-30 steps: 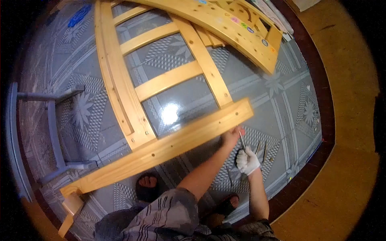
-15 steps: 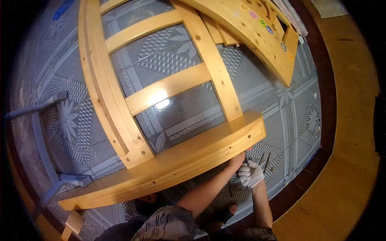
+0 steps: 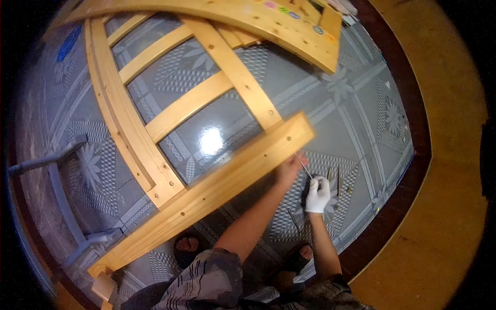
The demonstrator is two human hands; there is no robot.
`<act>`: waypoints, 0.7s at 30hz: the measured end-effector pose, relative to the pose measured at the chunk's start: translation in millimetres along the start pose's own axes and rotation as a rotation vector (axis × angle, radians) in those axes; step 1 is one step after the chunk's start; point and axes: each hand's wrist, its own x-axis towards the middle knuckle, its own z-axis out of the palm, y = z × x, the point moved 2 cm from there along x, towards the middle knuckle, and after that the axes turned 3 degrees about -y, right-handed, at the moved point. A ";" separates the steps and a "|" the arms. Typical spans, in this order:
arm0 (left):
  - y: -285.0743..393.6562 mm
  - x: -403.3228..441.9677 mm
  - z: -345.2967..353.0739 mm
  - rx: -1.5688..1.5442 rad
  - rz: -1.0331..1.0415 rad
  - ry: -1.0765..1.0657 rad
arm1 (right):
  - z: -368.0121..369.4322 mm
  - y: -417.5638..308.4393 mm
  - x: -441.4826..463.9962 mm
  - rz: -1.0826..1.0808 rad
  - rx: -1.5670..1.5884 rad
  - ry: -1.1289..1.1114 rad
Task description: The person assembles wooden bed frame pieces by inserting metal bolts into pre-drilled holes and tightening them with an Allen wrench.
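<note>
A wooden frame with slats lies on the floor, its thick end beam (image 3: 204, 199) crossing in front of me. My bare left hand (image 3: 292, 166) is at the near side of the beam, close to its right end. Its fingers are curled, and what they hold is hidden. My right hand (image 3: 318, 195), in a white glove, is closed around a thin metal rod-like tool (image 3: 307, 170). The tool's shaft points up and left toward my left fingers; its grip end is covered by the glove. Dark screw holes (image 3: 265, 155) dot the beam's face.
Several thin rods (image 3: 339, 181) lie on the patterned floor right of the glove, and another dark rod (image 3: 293, 219) lies nearer my feet. A curved wooden panel (image 3: 289, 31) with stickers rests behind the frame. A grey metal leg frame (image 3: 64, 199) stands left.
The view has shifted, so the frame and panel sit farther up and left. The gloved hand has drawn a little away from the beam, showing more of the tool's shaft.
</note>
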 end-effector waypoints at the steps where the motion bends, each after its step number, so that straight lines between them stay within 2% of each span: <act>1: 1.1 1.6 -0.8 0.009 -0.046 0.002 | -1.6 1.8 -1.1 -0.065 -0.065 0.014; 2: 3.5 0.7 -2.0 0.046 -0.040 -0.038 | -0.3 7.2 0.5 -0.172 -0.102 0.075; 3: 3.5 2.0 -4.5 0.084 -0.031 -0.077 | -3.3 8.6 0.1 -0.166 -0.090 0.094; 5: 2.3 4.9 -7.5 0.087 -0.035 -0.098 | -0.3 21.1 -4.3 0.461 0.378 -0.296; 7: 6.8 0.1 -4.2 0.078 -0.044 -0.116 | -5.3 18.5 -5.8 0.787 0.805 -0.480; 9: 12.9 -4.3 -0.1 0.109 -0.061 -0.075 | -4.7 19.2 -2.1 1.013 1.367 -0.775; 10: 21.5 -10.8 4.6 0.107 -0.065 -0.083 | -7.4 20.3 2.8 1.006 1.369 -0.778; 12: 19.5 -8.5 2.8 0.092 -0.044 -0.112 | -6.9 12.1 8.8 1.154 1.785 -0.943; 16: 20.2 -9.2 1.7 0.101 -0.065 -0.109 | -8.8 6.3 6.4 1.184 1.900 -0.939; 18: 23.4 -7.5 1.6 0.080 -0.077 -0.109 | -6.8 9.8 3.6 1.136 1.712 -0.886; 19: 22.3 -7.7 -0.1 0.061 -0.104 -0.110 | -4.3 13.9 0.5 1.140 1.714 -0.888; 21: 22.2 -6.7 -1.0 0.073 -0.132 -0.094 | -3.5 21.4 2.1 0.547 0.912 -0.764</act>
